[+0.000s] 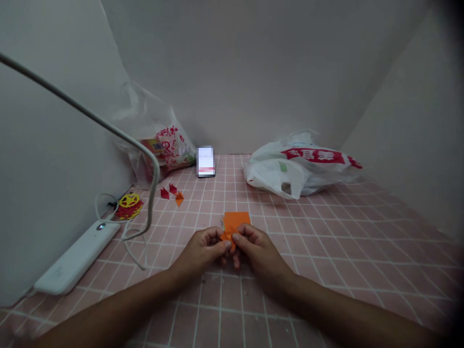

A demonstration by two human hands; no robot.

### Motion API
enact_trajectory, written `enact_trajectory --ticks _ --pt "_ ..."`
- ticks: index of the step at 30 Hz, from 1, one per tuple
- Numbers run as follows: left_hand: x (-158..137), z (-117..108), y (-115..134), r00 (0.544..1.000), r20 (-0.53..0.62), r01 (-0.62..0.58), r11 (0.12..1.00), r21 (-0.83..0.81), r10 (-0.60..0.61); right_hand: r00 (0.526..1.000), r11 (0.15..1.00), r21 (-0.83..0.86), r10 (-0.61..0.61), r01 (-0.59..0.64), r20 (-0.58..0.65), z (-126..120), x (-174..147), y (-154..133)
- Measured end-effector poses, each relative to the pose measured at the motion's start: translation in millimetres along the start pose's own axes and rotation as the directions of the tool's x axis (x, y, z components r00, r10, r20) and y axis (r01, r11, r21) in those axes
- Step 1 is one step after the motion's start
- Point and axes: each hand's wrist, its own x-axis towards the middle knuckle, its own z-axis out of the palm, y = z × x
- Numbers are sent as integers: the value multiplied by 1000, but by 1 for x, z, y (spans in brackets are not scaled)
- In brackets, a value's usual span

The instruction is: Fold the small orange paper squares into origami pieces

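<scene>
A small folded piece of orange paper (229, 235) was pinched between both hands, just on the near side of a square of orange paper (239, 219), which lay on the pink tiled bench (308, 295). The left hand (207, 247) gripped the folded piece's left side between thumb and curled fingers; the right hand (258, 246) held it from the right, thumb pressed on top. Whether the folded piece touched the square could not be told.

Beyond the square and to its left lay two small red folded papers (165, 193) and an orange one (179, 198). Farther left of it were red and yellow cutouts (129, 201), and a long white device (76, 261) with a thin white cable (136, 253) near it. Well beyond the square stood a phone (206, 162) with its screen lit. A clear plastic bag (145, 116) sat far to its left, a white plastic bag (270, 171) beyond it to the right.
</scene>
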Motion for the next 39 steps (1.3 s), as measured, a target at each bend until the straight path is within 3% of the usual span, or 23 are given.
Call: enact_trajectory --ticks 29,39 --pt "-2 3 1 997 -54 -51 997 57 54 1000 1000 -20 -14 14 15 1 -3 -1" --pt "-1 2 1 994 -87 -63 998 3 63 999 999 26 -31 30 21 0 -2 2"
